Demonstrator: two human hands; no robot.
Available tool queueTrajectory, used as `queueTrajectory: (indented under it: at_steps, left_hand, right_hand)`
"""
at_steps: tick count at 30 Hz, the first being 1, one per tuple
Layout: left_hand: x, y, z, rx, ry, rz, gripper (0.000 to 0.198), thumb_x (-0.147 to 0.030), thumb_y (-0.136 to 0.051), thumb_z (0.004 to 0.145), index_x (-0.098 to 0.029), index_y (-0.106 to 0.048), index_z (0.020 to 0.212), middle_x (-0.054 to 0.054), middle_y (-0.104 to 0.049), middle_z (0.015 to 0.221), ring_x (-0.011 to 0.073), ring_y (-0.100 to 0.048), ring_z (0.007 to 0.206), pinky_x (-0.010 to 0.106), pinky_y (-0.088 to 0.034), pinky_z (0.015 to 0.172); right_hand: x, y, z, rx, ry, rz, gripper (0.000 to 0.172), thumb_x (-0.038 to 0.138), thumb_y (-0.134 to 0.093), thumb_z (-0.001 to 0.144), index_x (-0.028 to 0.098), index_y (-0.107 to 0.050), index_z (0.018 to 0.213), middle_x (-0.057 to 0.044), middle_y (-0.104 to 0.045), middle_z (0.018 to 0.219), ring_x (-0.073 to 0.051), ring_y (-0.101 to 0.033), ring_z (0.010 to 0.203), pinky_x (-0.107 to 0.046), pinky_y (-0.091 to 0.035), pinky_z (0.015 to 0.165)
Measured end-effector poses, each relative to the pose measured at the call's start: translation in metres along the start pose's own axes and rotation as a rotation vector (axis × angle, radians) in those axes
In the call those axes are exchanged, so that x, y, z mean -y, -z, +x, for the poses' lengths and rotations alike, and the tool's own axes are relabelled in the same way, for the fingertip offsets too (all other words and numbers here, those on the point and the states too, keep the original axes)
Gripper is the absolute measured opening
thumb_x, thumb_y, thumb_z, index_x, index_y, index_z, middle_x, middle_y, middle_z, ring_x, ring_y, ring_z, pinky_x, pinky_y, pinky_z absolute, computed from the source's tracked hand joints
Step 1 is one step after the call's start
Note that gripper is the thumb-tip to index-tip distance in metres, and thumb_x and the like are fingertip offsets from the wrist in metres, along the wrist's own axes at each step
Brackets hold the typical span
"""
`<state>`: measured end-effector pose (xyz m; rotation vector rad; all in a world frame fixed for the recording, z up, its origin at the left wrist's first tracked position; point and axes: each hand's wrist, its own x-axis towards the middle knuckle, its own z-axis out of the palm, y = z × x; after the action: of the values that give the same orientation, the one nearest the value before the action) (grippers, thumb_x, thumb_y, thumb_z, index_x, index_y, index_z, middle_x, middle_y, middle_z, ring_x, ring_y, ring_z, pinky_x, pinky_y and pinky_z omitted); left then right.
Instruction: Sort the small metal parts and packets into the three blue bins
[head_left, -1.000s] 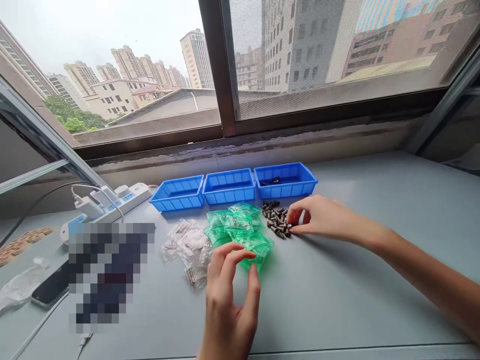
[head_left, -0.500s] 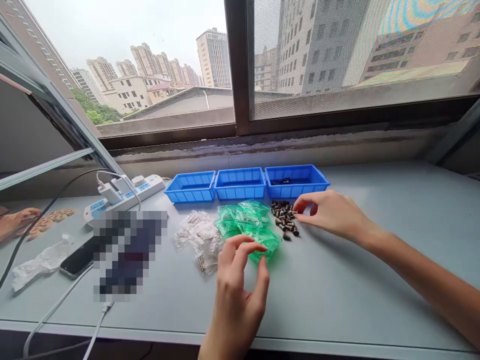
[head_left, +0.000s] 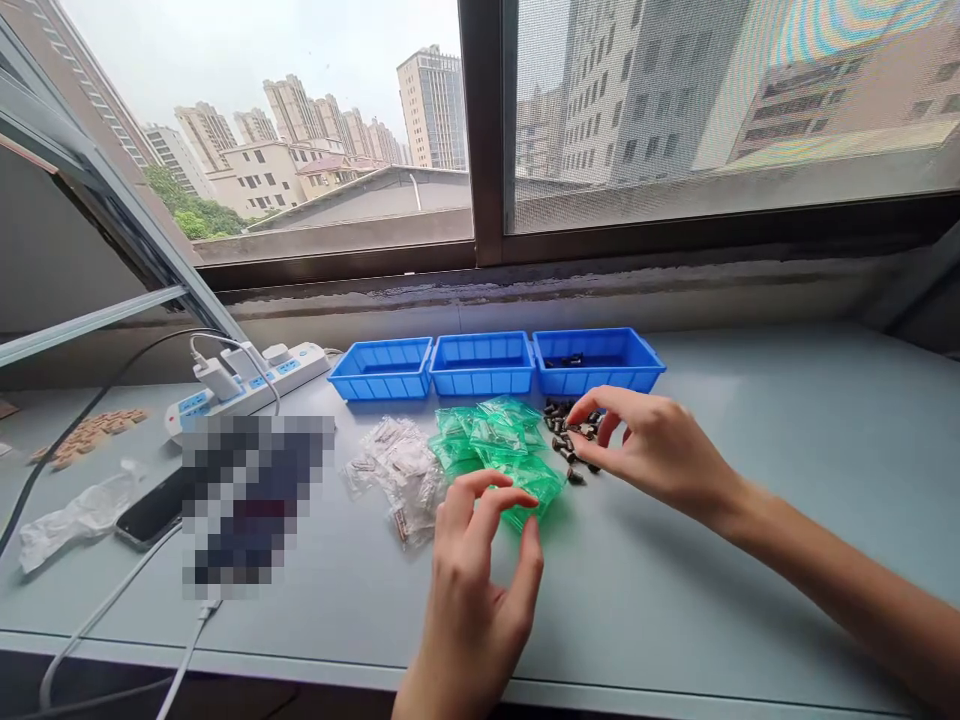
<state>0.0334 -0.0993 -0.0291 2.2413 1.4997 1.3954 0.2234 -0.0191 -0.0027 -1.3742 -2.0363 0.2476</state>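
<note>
My right hand (head_left: pixel 652 440) is over a pile of dark screws (head_left: pixel 562 446), thumb and forefinger pinched on what looks like a small screw, mostly hidden by the fingertips. Just left of the pile lie green plastic bags (head_left: pixel 495 432) with small parts inside. My left hand (head_left: pixel 480 570) hovers in front of these bags, fingers curled and apart from the thumb, holding nothing. Beside the green bags is a heap of clear plastic bags (head_left: pixel 397 465), also with small metal parts in them.
Behind the piles stand three blue bins: a left bin (head_left: pixel 381 385), a middle bin (head_left: pixel 482 382) and a right bin (head_left: pixel 600 380) with a few dark screws (head_left: pixel 566 361). A power strip (head_left: pixel 247 395), a phone (head_left: pixel 150 510), cables and crumpled plastic (head_left: pixel 82 515) lie left, near small brown pieces (head_left: pixel 94 435).
My right hand has moved left over the screws. My left hand stays nearly still. Another person's hand at the far left has gone out of view.
</note>
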Motion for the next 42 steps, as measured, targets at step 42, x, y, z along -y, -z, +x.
queueTrajectory:
  at_steps: [42]
  left_hand:
    - [0.002, -0.002, -0.001, -0.068, -0.006, -0.054, 0.012, -0.016, -0.053, 0.09, -0.024, -0.057, 0.099, 0.004, -0.058, 0.098, 0.0162, -0.059, 0.095, 0.028, -0.049, 0.08]
  right_hand:
    - [0.026, -0.013, -0.019, 0.509, -0.198, 0.87, 0.019, 0.035, -0.071, 0.075, 0.019, -0.068, 0.086, 0.001, -0.063, 0.066, -0.011, -0.057, 0.05, -0.02, -0.041, 0.042]
